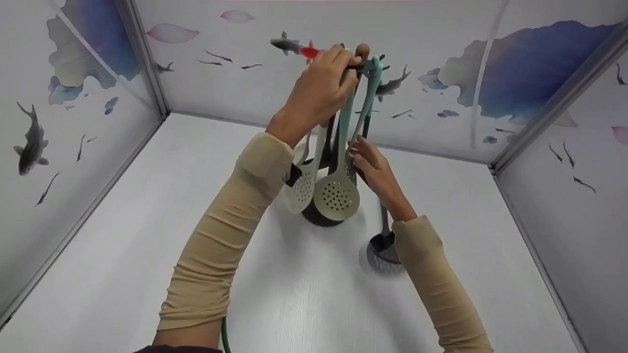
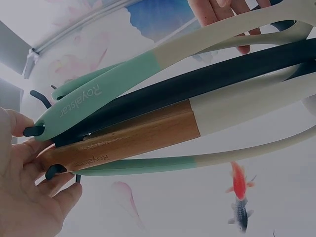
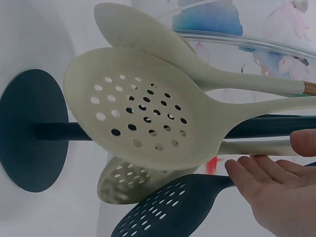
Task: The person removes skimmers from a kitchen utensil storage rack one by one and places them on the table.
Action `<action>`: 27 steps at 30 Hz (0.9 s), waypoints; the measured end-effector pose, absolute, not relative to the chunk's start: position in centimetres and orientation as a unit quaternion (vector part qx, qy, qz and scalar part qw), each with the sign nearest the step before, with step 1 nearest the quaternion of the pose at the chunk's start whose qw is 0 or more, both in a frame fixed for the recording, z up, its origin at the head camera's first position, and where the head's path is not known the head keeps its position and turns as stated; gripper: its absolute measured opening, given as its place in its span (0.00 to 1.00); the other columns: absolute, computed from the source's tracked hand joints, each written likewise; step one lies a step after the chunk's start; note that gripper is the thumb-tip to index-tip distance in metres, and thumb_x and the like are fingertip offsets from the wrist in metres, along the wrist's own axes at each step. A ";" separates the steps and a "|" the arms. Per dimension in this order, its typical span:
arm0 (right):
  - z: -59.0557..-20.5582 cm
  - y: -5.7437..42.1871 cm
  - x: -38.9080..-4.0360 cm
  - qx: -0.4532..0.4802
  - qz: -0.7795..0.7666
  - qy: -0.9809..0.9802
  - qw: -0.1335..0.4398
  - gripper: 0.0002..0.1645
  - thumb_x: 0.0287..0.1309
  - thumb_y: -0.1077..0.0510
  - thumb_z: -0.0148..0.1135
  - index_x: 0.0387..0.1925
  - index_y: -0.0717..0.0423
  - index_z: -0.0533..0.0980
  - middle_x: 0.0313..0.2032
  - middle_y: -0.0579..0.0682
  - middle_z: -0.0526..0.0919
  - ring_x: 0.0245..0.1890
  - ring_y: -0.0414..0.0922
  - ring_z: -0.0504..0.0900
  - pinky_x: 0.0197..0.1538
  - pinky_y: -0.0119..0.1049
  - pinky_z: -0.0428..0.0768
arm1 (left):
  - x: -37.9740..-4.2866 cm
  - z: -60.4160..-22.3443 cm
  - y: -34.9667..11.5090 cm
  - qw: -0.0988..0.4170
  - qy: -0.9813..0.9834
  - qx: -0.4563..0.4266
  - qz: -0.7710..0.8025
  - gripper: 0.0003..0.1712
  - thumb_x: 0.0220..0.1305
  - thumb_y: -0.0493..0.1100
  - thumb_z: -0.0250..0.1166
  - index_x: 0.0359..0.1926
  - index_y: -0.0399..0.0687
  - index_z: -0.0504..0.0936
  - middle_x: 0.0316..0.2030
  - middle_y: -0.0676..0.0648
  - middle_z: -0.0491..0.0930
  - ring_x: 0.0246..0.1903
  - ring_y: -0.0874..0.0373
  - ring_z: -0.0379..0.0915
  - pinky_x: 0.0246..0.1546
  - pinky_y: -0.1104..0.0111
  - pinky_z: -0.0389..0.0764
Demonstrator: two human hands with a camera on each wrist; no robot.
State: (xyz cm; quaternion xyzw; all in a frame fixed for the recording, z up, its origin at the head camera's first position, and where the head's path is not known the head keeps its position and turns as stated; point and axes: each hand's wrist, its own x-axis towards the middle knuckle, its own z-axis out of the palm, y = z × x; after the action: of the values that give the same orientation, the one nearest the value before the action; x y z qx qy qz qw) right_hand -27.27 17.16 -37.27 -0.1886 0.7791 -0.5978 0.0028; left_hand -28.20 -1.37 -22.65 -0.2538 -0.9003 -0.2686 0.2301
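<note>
A dark utensil stand with a round base [image 3: 33, 168] stands upright on the white table, bearing several hanging utensils. My left hand [image 1: 324, 81] grips its top by the hooks [image 2: 33, 131]. Mint-handled utensils [image 2: 84, 108] and a wooden-handled one [image 2: 138, 143] hang right there. Lower down, a beige slotted ladle [image 1: 336, 196] faces me, with another beige perforated one [image 1: 300, 189] to its left. My right hand [image 1: 375, 169] is at the right side of the handles, its fingers [image 3: 264, 173] extended beside a beige handle and overlapping the handle of a dark slotted utensil [image 3: 165, 207].
A grey round-headed utensil [image 1: 385, 257] with a long handle is on the table [image 1: 304, 304], partly hidden by the right sleeve. White panels [image 1: 431, 117] printed with fish and blue shapes enclose the back and sides. A green cord [image 1: 225, 336] shows by the left sleeve.
</note>
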 end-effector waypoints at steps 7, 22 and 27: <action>-37.4 17.9 -27.2 -0.173 -0.586 0.791 -0.019 0.23 0.66 0.56 0.50 0.60 0.59 0.66 0.55 0.60 0.73 0.57 0.48 0.72 0.62 0.43 0.68 | -28.6 -22.7 -1.0 0.221 -0.905 -0.249 -0.265 0.21 0.70 0.48 0.41 0.59 0.49 0.69 0.54 0.49 0.69 0.58 0.58 0.61 0.62 0.71 0.63; -35.6 20.0 -24.9 -0.173 -0.533 0.825 -0.073 0.16 0.61 0.62 0.56 0.47 0.69 0.73 0.38 0.61 0.80 0.36 0.44 0.81 0.43 0.36 0.82 | -29.2 -22.7 -0.6 0.215 -0.904 -0.249 -0.274 0.21 0.70 0.48 0.42 0.58 0.49 0.69 0.54 0.50 0.69 0.57 0.58 0.61 0.62 0.73 0.62; -36.2 20.7 -25.6 -0.165 -0.520 0.831 -0.106 0.15 0.60 0.59 0.58 0.46 0.65 0.75 0.38 0.61 0.80 0.35 0.41 0.80 0.42 0.35 0.82 | -29.3 -22.6 -0.6 0.215 -0.906 -0.245 -0.271 0.21 0.70 0.48 0.42 0.59 0.49 0.69 0.55 0.49 0.68 0.59 0.58 0.61 0.63 0.73 0.61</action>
State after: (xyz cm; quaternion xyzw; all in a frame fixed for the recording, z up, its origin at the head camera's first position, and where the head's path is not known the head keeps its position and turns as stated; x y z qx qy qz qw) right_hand -25.60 20.70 -36.22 -0.1645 0.8314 -0.5200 -0.1064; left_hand -29.33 -0.60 -22.65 -0.2449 -0.9057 -0.2709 0.2154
